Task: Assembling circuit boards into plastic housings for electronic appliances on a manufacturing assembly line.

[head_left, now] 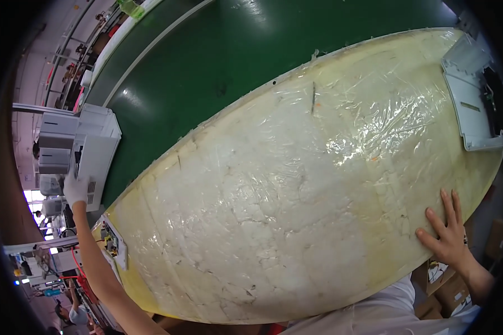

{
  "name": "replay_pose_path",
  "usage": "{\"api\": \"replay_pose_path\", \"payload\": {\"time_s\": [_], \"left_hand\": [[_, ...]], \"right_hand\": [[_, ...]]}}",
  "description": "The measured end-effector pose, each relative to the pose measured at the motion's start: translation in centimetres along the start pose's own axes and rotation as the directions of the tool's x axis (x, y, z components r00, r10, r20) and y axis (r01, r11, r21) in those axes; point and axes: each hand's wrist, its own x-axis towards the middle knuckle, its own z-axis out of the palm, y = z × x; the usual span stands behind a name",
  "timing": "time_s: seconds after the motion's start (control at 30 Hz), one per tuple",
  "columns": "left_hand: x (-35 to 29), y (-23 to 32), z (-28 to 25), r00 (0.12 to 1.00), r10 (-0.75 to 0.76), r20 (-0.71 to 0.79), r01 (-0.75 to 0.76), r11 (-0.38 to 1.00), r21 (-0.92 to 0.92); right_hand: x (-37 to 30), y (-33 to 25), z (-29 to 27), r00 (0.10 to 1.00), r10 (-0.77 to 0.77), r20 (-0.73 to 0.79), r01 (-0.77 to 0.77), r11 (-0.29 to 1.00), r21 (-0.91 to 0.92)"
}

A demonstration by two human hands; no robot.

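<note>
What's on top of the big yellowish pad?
The right hand, spread; a white casing at the right end; a smaller white part at the left. What they cover is hidden.

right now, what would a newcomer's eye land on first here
A huge cream-yellow sheet, covered in wrinkled, glossy clear film, dominates the middle. Beyond it, a dark green surface fills much of the top. One white casing is at upper right, a vented casing at far left.

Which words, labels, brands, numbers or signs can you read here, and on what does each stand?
None can be read.
Pale patches on the cardboard boxes: too small and blurred to read.
Orange marks on the film-covered panel: no readable letters.
</note>
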Motion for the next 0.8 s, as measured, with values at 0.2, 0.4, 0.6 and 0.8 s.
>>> {"api": "replay_pose_path", "payload": {"time_s": [0.2,0.4,0.6,0.8], "left_hand": [[-3.4,-1.4,1.7,0.924,-0.287,0.253,0.275,0.958,0.081],[-3.0,-3.6,1.8,0.931,-0.231,0.282,0.186,0.966,0.18],[2.0,-2.6,-6.7,0.923,0.07,0.377,-0.197,0.93,0.309],[0.2,15.5,-19.2,0.922,0.278,0.27,-0.32,0.939,0.127]], "right_hand": [[-0.3,-0.5,-0.5,1.0,0.022,-0.013,-0.022,1.0,-0.007],[0.3,-0.5,-0.9,1.0,0.018,-0.018,-0.017,0.999,0.028],[-0.2,0.5,0.1,0.998,-0.028,-0.051,0.031,0.998,0.048],[0.8,-0.8,-0.4,0.99,-0.099,-0.1,0.102,0.994,0.027]]}}
